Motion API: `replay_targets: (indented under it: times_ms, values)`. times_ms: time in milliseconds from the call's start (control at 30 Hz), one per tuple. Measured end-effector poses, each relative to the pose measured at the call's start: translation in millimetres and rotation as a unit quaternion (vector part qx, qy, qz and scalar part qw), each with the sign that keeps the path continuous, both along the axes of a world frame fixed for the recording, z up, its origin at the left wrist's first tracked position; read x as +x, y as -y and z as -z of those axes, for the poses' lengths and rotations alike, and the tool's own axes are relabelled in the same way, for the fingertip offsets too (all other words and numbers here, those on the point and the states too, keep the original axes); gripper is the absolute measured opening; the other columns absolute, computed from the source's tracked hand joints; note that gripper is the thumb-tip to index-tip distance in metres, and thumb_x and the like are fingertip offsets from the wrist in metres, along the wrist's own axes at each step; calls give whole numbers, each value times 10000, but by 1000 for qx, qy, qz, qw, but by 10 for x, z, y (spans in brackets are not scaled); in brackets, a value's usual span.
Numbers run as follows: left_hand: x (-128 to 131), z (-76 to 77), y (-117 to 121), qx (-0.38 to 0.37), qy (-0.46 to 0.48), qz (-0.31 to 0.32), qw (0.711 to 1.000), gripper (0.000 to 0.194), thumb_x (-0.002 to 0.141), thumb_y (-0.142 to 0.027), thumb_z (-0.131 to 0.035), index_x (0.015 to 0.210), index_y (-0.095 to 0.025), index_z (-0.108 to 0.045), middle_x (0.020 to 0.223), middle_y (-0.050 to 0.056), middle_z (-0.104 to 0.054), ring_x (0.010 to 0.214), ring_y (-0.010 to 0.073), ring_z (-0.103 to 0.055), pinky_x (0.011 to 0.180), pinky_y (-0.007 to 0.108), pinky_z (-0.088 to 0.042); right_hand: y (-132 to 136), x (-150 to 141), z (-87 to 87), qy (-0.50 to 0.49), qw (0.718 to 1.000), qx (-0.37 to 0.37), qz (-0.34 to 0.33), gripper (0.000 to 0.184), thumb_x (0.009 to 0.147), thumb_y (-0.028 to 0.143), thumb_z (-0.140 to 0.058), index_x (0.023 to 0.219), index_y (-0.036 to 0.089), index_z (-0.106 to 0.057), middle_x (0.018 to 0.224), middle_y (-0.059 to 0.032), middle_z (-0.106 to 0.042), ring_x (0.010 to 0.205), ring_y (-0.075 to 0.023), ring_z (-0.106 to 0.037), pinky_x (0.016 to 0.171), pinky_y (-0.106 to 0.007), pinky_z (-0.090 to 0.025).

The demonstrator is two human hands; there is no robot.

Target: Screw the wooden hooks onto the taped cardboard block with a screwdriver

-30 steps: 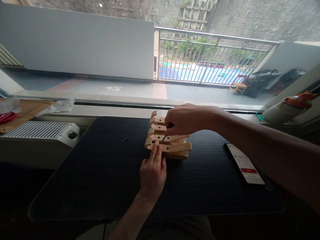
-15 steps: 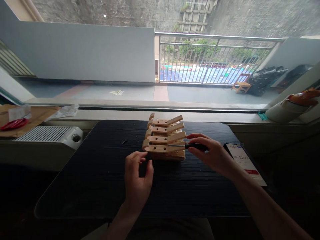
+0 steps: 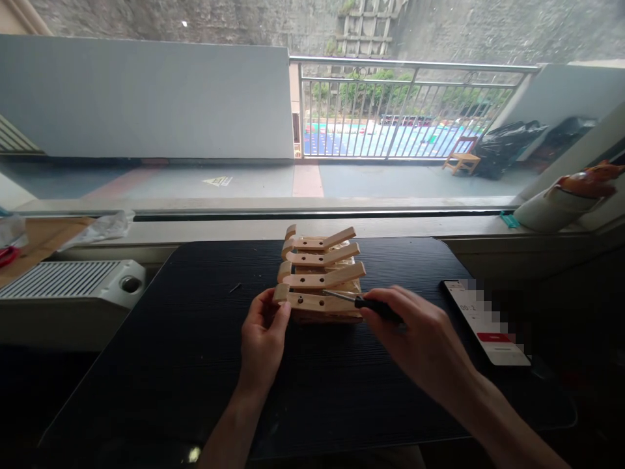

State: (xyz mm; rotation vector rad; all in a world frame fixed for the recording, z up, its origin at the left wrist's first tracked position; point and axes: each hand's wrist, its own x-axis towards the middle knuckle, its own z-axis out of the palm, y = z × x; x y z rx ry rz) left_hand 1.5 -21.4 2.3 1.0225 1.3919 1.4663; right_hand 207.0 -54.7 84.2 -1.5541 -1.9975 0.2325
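A wooden assembly (image 3: pixel 319 277) of several stacked, slanted slats stands on the black table mat (image 3: pixel 195 365) near its far edge. My left hand (image 3: pixel 262 339) grips the left end of the nearest slat, fingers curled round it. My right hand (image 3: pixel 420 339) is closed on a screwdriver (image 3: pixel 364 302) with a black handle. Its metal shaft points left, and the tip rests on the nearest slat near a hole.
A phone (image 3: pixel 483 319) with a lit timer screen lies on the mat at the right. A white radiator-like unit (image 3: pixel 63 280) sits left of the mat. A small screw (image 3: pixel 235 287) lies on the mat. Behind runs a window ledge (image 3: pixel 312 225) with a white roll (image 3: pixel 547 212) at the right.
My left hand moved up and took hold of the nearest slat's left end. My right hand shifted down and toward me, bringing the screwdriver tip onto the nearest slat.
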Motion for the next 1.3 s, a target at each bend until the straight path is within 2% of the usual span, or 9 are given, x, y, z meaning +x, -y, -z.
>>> replay_targets:
  times_ms: [133, 267, 433, 700, 833, 933, 1033, 1167, 1300]
  values:
    - [19, 5, -12, -34, 67, 38, 996, 326, 770, -338, -625, 1054, -189, -567, 967, 21, -653, 912, 157, -598, 840, 269, -450, 64, -265, 211, -4, 999, 35, -12, 246, 870, 221, -487, 1099, 172, -559, 925, -23, -671, 766, -113, -632, 676, -237, -469]
    - [41, 7, -24, -55, 69, 39, 995, 290, 767, -348, -637, 1008, -200, -572, 878, -15, -647, 811, 114, -581, 752, 210, -445, 63, -416, 377, 33, 998, 3, -53, 378, 878, 200, -461, 1254, 173, -493, 879, -22, -680, 691, -116, -637, 632, -235, -471]
    - [58, 4, -43, -67, 69, 30, 995, 229, 777, -342, -638, 946, -216, -549, 801, -54, -615, 748, 79, -563, 708, 173, -432, 18, -452, 450, 50, 991, -13, -121, 409, 867, 178, -443, 1272, 147, -489, 778, -21, -674, 629, -130, -628, 585, -252, -474]
    - [42, -5, -53, -58, 31, 38, 997, 228, 788, -348, -623, 964, -222, -551, 822, -55, -609, 760, 82, -554, 728, 177, -427, -1, -518, 548, 16, 990, 31, -135, 434, 834, 125, -456, 1267, 94, -459, 748, -31, -665, 599, -128, -616, 560, -250, -479]
    - [27, 30, -29, -80, 49, 45, 995, 295, 790, -359, -620, 1043, -223, -552, 846, -38, -623, 761, 91, -557, 717, 185, -428, 31, -414, 423, -34, 991, 11, -125, 409, 811, 132, -500, 1215, 164, -447, 827, -2, -672, 652, -97, -631, 609, -205, -491]
    - [17, 70, -11, -84, 79, 62, 991, 370, 787, -351, -625, 1122, -226, -528, 920, -15, -636, 825, 113, -574, 752, 206, -436, 41, -260, 202, -74, 994, 36, -74, 308, 786, 129, -552, 1072, 220, -478, 865, 39, -665, 709, -51, -630, 647, -133, -471]
    - [13, 97, -9, -74, 88, 62, 991, 398, 766, -329, -651, 1131, -227, -527, 964, -8, -639, 879, 126, -581, 782, 211, -440, -23, -172, -69, -70, 991, 52, -98, 278, 788, 137, -577, 1033, 237, -493, 824, 66, -650, 685, -21, -606, 647, -104, -445]
    - [16, 81, -22, -70, 86, 67, 992, 357, 759, -311, -662, 1089, -221, -559, 964, -12, -655, 901, 125, -591, 809, 204, -440, -241, -251, -349, -71, 993, -9, -99, 136, 821, 228, -569, 943, 232, -511, 700, 82, -598, 545, -14, -519, 513, -125, -382]
    - [6, 51, -16, -53, 98, 77, 991, 337, 758, -302, -660, 1068, -200, -577, 989, 8, -668, 919, 141, -604, 826, 222, -448, -455, -427, -453, -57, 991, -18, -119, 101, 842, 305, -527, 852, 205, -531, 621, 71, -549, 503, -30, -446, 512, -170, -343]
